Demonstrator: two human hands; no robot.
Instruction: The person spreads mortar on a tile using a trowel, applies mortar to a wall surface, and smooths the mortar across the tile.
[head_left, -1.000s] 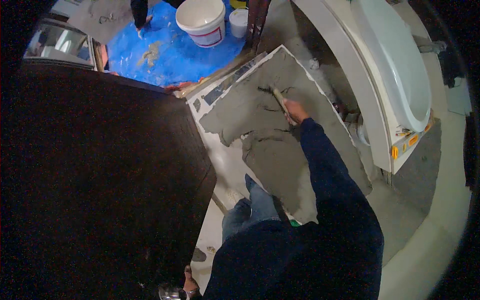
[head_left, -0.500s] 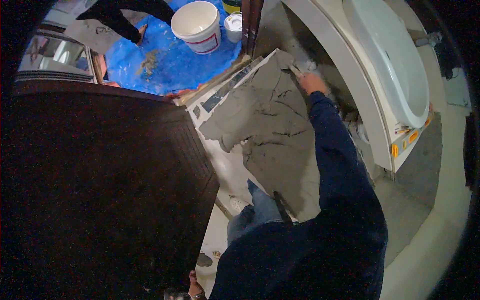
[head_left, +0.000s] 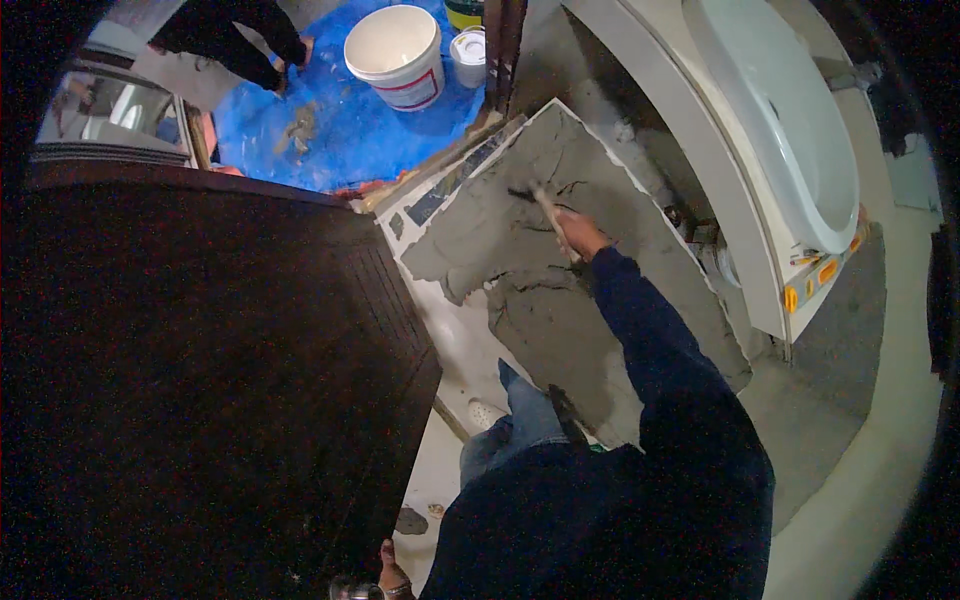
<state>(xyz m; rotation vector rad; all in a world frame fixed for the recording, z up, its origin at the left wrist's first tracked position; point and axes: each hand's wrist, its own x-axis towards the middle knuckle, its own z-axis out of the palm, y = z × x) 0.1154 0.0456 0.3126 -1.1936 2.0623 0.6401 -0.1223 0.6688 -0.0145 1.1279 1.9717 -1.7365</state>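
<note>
My right hand [head_left: 580, 236] is closed round the light handle of a trowel [head_left: 546, 203]. The trowel's dark blade end touches the wet grey mortar [head_left: 560, 330], which is spread unevenly over a pale slab [head_left: 460, 330]. At the lower edge, my left hand [head_left: 394, 575] is at the edge of a large dark brown door [head_left: 220, 350]. Its thumb shows against the edge, and most of its fingers are hidden. A shiny metal fitting [head_left: 355, 588] sits beside that hand.
A curved counter with a white basin [head_left: 800, 130] stands on the right, a yellow level [head_left: 815, 285] at its end. Beyond the threshold, a white bucket [head_left: 395, 60] and a small tub [head_left: 468, 55] stand on a blue sheet [head_left: 350, 140]. Another person's legs [head_left: 235, 35] are at upper left.
My right hand and the trowel have moved from the mortar's far corner back toward me and to the left. The other person's legs have shifted. My left hand stays at the door.
</note>
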